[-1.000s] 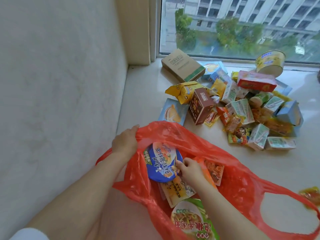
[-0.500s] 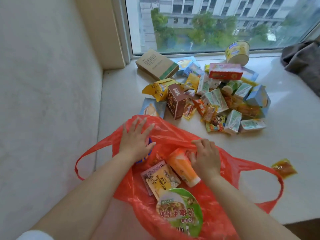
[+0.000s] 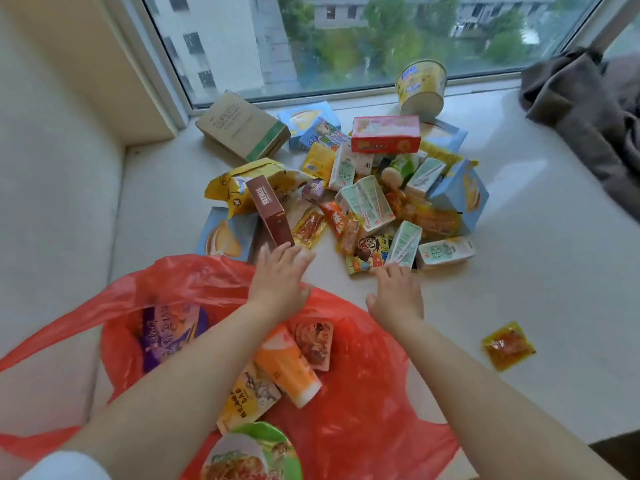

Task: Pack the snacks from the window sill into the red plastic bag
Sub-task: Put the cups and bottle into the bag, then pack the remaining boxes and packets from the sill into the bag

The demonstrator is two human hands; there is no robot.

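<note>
Rainy glass and grey tower blocks fill the background, and below them the pale window sill (image 3: pixel 540 244) carries the whole game. Take the red plastic bag (image 3: pixel 363 393) as our landmark: it lies spread at the near edge, mouth open, already holding an orange cup (image 3: pixel 287 365), a purple-lidded bowl (image 3: pixel 169 330), a green-lidded bowl (image 3: pixel 249 452) and a few packets. Just beyond the bag's far rim sits the pile of snacks (image 3: pixel 363 188), boxes, cartons and sachets heaped together, with a yellow noodle cup (image 3: pixel 420 86) at the back near the glass. One stray orange sachet (image 3: pixel 507 344) lies alone, off to the bag's right.

Both hands are out over the bag, reaching for the pile. The left hand (image 3: pixel 280 278) has fingers straight, tips touching the foot of the brown box (image 3: pixel 270 213), nothing held. The right hand (image 3: pixel 394 296) is spread flat too, fingertips at the small green-and-white carton (image 3: pixel 403 242), grip empty.

By my reading this is the reach for the next load. Next move calls for fingers closing round that box and carton, then a short carry back into the bag's mouth. Plenty left to pack!
</note>
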